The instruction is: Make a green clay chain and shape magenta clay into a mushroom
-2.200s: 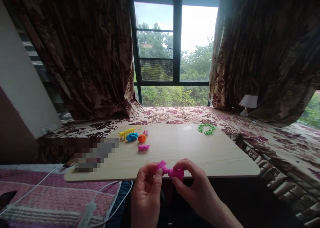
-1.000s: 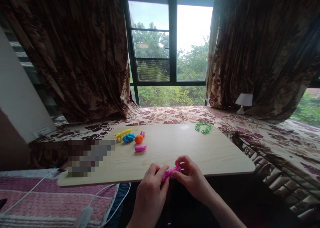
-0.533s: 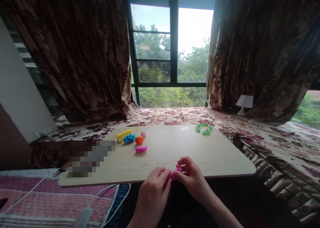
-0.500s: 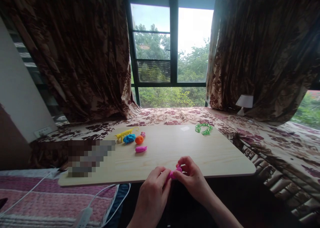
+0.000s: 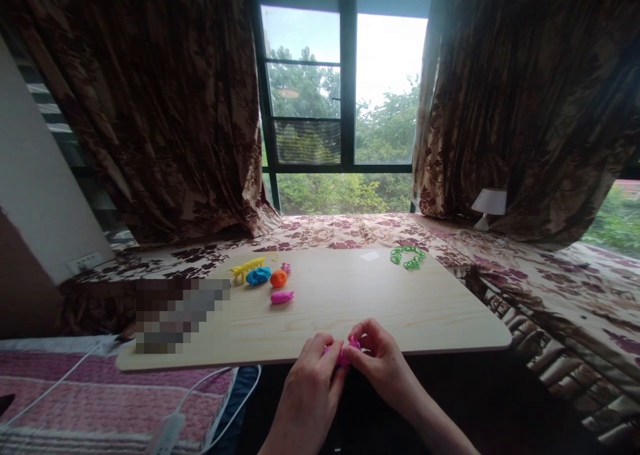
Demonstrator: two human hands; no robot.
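Left hand (image 5: 311,385) and right hand (image 5: 383,362) are gripping 1 pink piece (image 5: 345,358) between curled fingers, at the table's (image 5: 400,308) near edge. 1 pink lump (image 5: 282,298) is lying beyond, near 1 orange lump (image 5: 279,279).

The held lump (image 5: 344,358) is bright pink, a shade shared by the plump piece (image 5: 282,297) lying on the tabletop (image 5: 380,305); that surface is pale cream with faint streaks of wood grain; the long-tailed figure (image 5: 250,266) is yellow, the crumpled lump (image 5: 259,276) blue, the rounded one (image 5: 279,279) orange, the smallest bit (image 5: 285,267) pink; the looped chain (image 5: 415,263) is green; the curtains (image 5: 190,108) carry dark brown and tan florals; the sill cover (image 5: 345,225) shows burgundy flowers on cream; the bedspread (image 5: 75,395) is striped in mauve, pink and white; the lampshade (image 5: 491,202) is white.
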